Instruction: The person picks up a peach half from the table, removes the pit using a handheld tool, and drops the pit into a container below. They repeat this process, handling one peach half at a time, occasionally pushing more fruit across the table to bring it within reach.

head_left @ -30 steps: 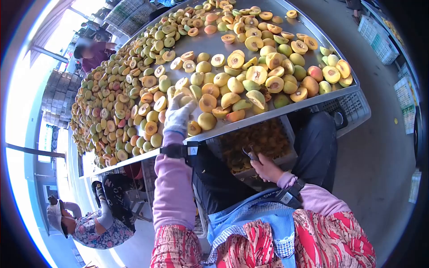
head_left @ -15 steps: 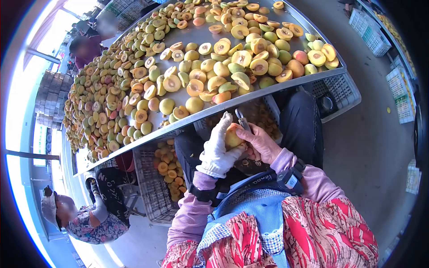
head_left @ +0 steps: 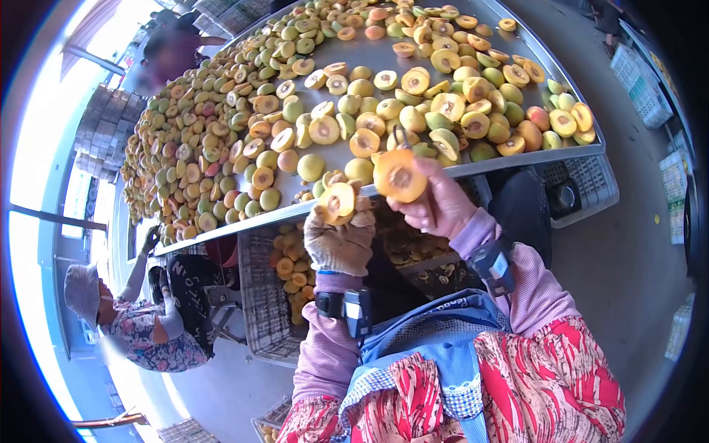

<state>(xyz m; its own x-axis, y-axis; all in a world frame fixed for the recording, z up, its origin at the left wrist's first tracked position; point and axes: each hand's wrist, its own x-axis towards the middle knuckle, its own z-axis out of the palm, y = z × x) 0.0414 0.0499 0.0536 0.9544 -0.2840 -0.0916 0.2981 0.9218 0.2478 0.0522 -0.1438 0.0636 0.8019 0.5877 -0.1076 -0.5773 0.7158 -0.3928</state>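
My left hand (head_left: 341, 240), in a soiled glove, grips a peach half (head_left: 337, 204) with its cut face up, at the front rim of the metal table. My right hand (head_left: 447, 198) is bare and closed on another peach half (head_left: 399, 177), cut face toward me, a brown hollow or stone at its centre. A slim metal tool tip (head_left: 399, 136) shows just above this half; its handle is mostly hidden in my right hand. Heaps of halved, yellow-green peaches (head_left: 323, 130) lie on the metal table (head_left: 347, 49) beyond both hands.
Below the table stand a crate (head_left: 269, 325) of peach halves and another grey crate (head_left: 602, 181) at right. Cut scraps (head_left: 413, 240) lie under my hands. A co-worker (head_left: 151, 325) sits at left; another person (head_left: 170, 55) is behind the table. More crates (head_left: 641, 85) line the right side.
The peach held between both hands above my lap is now two halves, one in each hand. Both hands have moved apart and up to the table rim; the view has shifted.
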